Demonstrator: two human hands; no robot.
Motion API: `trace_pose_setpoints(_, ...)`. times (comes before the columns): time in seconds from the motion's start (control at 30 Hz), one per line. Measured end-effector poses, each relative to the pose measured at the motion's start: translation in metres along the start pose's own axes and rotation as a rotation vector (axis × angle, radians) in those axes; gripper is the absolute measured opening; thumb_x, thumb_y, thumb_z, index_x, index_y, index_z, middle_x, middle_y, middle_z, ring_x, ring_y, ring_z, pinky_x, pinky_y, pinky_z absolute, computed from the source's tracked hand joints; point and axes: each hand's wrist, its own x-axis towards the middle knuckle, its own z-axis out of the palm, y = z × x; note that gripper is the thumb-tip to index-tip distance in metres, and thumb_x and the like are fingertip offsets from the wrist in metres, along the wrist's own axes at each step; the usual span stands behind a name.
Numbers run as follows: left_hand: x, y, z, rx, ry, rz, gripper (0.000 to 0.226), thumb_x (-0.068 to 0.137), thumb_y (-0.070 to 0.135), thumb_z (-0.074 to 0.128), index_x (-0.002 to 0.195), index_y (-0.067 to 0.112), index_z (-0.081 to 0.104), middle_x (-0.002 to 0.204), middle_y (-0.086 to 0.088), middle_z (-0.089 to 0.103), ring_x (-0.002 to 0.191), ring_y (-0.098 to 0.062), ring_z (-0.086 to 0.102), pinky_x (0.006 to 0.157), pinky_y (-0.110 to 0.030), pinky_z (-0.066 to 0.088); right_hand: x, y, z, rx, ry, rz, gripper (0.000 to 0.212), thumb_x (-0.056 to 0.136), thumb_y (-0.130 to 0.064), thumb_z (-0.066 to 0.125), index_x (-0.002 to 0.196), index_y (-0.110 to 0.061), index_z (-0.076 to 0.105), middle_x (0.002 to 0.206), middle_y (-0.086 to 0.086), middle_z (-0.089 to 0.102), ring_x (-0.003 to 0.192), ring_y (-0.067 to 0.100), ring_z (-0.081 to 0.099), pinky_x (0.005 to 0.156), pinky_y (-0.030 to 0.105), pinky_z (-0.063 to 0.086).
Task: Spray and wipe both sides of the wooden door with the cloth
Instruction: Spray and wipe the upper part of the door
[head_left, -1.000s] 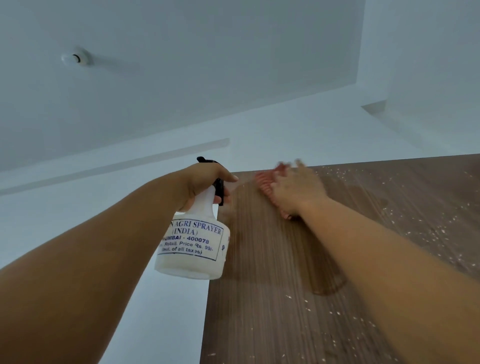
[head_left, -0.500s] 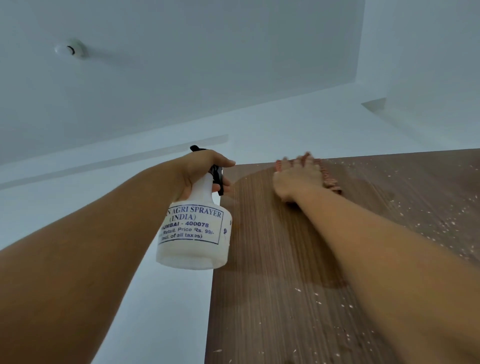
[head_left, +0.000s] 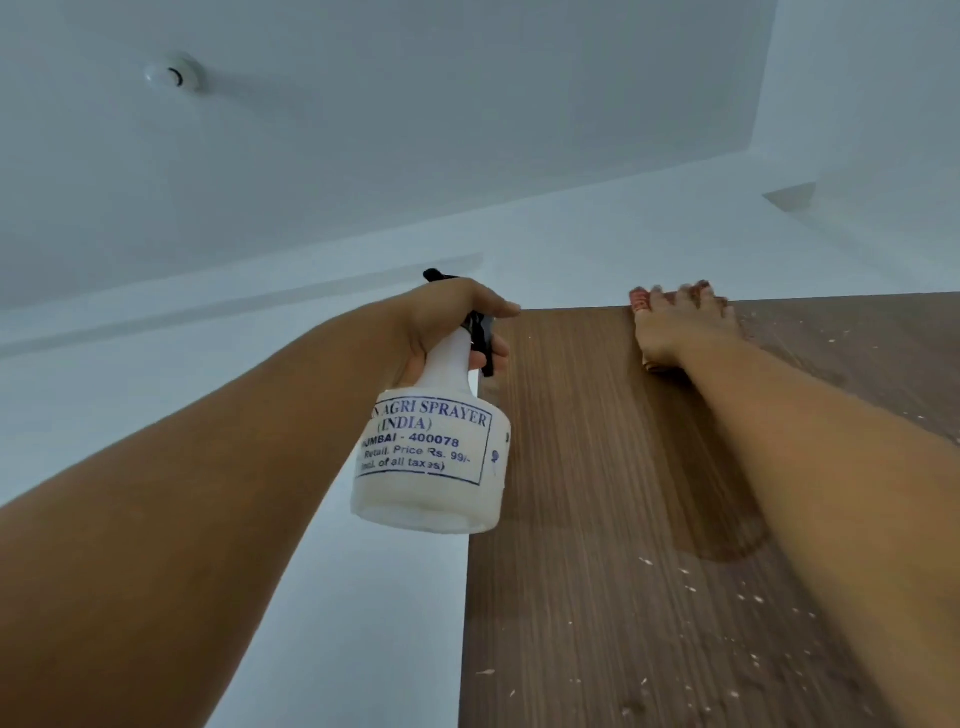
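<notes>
The wooden door (head_left: 597, 493) fills the lower right, seen from below, with white specks and a wet patch on its face. My right hand (head_left: 680, 325) presses a reddish cloth (head_left: 640, 300) flat against the door at its top edge; most of the cloth is hidden under the hand. My left hand (head_left: 447, 322) grips the neck of a white spray bottle (head_left: 431, 457) with a black trigger, held up just left of the door's edge, with fingers at the trigger.
A white wall (head_left: 363, 597) runs left of the door and a white ceiling (head_left: 415, 130) spreads above. A small round ceiling fitting (head_left: 174, 77) sits at the upper left. A recessed corner (head_left: 789, 197) shows at the upper right.
My right hand has slid the cloth up and to the right along the door to its top edge. The spray bottle has stayed about where it was beside the door's edge.
</notes>
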Motion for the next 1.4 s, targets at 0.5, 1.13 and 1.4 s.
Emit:
trace_pose_setpoints(0.5, -0.002, -0.007, -0.024, -0.029, 0.037, -0.032, 0.021, 0.091, 0.024, 0.067, 0.087, 0.005, 0.059, 0.072, -0.009, 0.067, 0.063, -0.016, 0.061, 0.039, -0.015, 0.044, -0.103, -0.089, 0.016, -0.179, -0.080, -0.821, 0.056, 0.105, -0.047, 0.011, 0.157, -0.030, -0.002, 0.165, -0.003, -0.008, 0.151, 0.020, -0.013, 0.123, 0.049, 0.000)
trace_pose_setpoints(1.13, -0.011, -0.006, -0.015, -0.117, 0.011, -0.016, 0.021, 0.095, 0.023, 0.064, 0.082, 0.007, 0.058, 0.066, -0.010, 0.066, 0.050, -0.015, 0.066, 0.034, -0.016, 0.043, -0.066, -0.125, 0.022, -0.096, -0.012, -0.634, 0.058, 0.104, -0.035, 0.019, 0.158, -0.025, 0.002, 0.166, 0.005, -0.005, 0.152, 0.025, -0.010, 0.122, 0.052, -0.002)
trace_pose_setpoints(1.4, -0.001, -0.001, 0.026, -0.055, -0.048, 0.006, 0.022, 0.093, 0.022, 0.066, 0.089, 0.004, 0.055, 0.079, -0.012, 0.062, 0.037, -0.009, 0.058, 0.036, -0.014, 0.042, 0.006, 0.021, 0.004, -0.160, -0.002, -0.303, 0.066, 0.094, -0.043, 0.001, 0.158, -0.027, -0.004, 0.166, 0.005, -0.004, 0.151, 0.035, -0.007, 0.121, 0.055, 0.002)
